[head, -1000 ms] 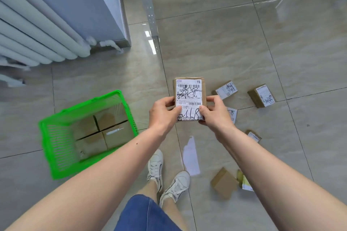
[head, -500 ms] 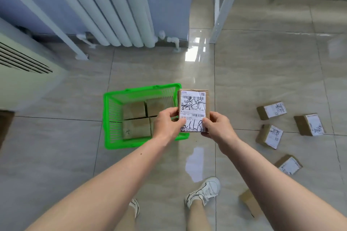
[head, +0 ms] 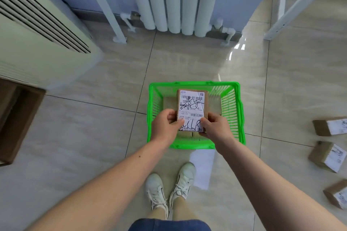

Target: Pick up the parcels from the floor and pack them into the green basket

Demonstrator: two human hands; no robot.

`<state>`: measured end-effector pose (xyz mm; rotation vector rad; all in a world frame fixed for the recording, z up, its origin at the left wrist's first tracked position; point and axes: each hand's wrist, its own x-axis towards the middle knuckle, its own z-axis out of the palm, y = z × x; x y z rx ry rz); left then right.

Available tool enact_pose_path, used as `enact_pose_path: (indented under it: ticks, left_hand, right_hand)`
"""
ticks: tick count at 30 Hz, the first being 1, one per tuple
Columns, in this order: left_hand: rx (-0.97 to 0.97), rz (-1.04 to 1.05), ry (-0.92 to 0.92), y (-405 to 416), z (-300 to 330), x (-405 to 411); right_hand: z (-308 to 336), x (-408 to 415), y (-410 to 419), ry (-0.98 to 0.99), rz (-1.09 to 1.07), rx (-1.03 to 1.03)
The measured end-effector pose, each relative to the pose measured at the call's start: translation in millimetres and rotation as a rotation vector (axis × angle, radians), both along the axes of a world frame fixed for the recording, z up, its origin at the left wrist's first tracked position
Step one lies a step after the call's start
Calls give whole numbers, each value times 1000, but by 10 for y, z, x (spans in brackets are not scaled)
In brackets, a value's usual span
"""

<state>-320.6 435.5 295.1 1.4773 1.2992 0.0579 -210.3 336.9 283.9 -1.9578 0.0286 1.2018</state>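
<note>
A brown cardboard parcel (head: 192,107) with a white shipping label and black handwriting is held flat above the green basket (head: 232,110). My left hand (head: 165,127) grips its near left corner and my right hand (head: 216,127) grips its near right corner. The basket stands on the tiled floor straight ahead of my feet, with brown parcels lying on its bottom, mostly hidden under the held one. Three more labelled parcels lie on the floor at the right edge: one (head: 329,127), another (head: 327,156) and a third (head: 337,196).
A white radiator (head: 176,0) stands against the blue wall behind the basket. A cream air-conditioner cabinet (head: 37,43) fills the left, with a brown box (head: 16,118) below it. White metal frame legs (head: 293,5) rise at the right. A white paper slip (head: 202,169) lies by my shoes.
The view has swung left, so the basket now sits centred ahead. Both hands have carried the parcel from beside the basket to right over it.
</note>
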Motion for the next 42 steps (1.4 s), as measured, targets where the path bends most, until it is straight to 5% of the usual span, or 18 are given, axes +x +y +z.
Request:
enact_pose_path:
  ticks: [16, 23, 34, 42]
  left_hand:
    - [138, 38, 134, 781, -2350, -143]
    - [263, -228, 247, 914, -3038, -59]
    - [172, -292, 378, 823, -3097, 2]
    - [104, -222, 378, 648, -2266, -138]
  right_hand:
    - [-2433, -174, 1003, 4, 75, -87]
    - [-3423, -175, 1228, 17, 27, -65]
    - [-3134, -265, 1312, -55, 106, -118]
    - [-2320, -236, 928, -21, 36, -216]
